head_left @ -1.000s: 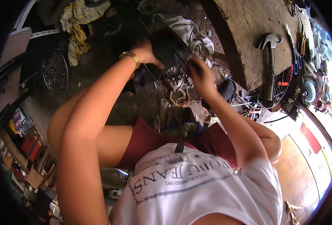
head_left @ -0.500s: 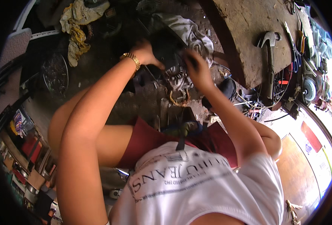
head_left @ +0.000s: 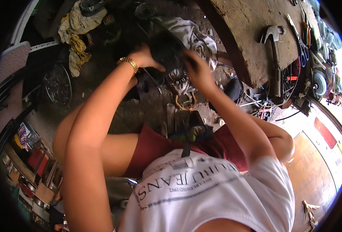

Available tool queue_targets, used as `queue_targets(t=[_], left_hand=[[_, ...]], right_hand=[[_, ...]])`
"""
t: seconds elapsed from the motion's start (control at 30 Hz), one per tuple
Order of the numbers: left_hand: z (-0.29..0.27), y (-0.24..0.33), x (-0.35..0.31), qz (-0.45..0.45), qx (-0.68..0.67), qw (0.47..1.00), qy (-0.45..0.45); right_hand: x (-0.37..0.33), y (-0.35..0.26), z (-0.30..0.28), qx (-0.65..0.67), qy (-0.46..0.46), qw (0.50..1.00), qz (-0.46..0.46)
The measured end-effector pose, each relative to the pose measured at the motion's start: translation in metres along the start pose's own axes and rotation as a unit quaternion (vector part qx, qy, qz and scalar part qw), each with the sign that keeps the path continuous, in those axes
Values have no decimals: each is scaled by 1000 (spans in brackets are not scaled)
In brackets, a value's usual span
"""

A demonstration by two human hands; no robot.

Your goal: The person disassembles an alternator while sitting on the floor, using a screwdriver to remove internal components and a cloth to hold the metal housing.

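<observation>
My left hand, with a gold bracelet on its wrist, lies at the left side of a large black part. Its thumb stretches over the part's near edge; the other fingers are lost in shadow. On the right side my right hand is closed with its fingers curled round something small and dark, blurred by motion. Just below the black part, between the hands, sits a round metal piece with a toothed ring. A grey-white cloth lies crumpled behind my right hand.
On the right a thick wooden block bears a claw hammer and scissors. A round tray of small metal bits and a yellow-stained rag lie to the left. Cables run beside the block.
The whole view has shifted slightly. Both hands stay at the black part in nearly the same places, and the right hand is still smeared by motion.
</observation>
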State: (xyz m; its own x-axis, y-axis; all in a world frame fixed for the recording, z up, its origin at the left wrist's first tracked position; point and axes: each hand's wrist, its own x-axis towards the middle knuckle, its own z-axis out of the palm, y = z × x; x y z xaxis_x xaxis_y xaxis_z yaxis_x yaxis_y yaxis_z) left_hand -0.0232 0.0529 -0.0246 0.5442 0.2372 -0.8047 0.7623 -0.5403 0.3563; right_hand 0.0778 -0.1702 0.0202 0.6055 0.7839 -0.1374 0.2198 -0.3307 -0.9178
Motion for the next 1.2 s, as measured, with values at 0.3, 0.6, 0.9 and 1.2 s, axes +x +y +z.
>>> queue_targets(t=[0.3, 0.6, 0.9, 1.2], left_hand=[[-10, 1, -21, -73, -49, 995, -39], [-11, 11, -11, -56, 15, 998, 4], [18, -2, -21, -78, 22, 995, 49], [-35, -21, -15, -57, -31, 998, -23]], right_hand=[[-61, -58, -79, -5, -87, 995, 55], [51, -4, 19, 12, -53, 998, -38], [-72, -57, -92, -33, -100, 993, 61], [53, -12, 35, 100, -37, 992, -72]])
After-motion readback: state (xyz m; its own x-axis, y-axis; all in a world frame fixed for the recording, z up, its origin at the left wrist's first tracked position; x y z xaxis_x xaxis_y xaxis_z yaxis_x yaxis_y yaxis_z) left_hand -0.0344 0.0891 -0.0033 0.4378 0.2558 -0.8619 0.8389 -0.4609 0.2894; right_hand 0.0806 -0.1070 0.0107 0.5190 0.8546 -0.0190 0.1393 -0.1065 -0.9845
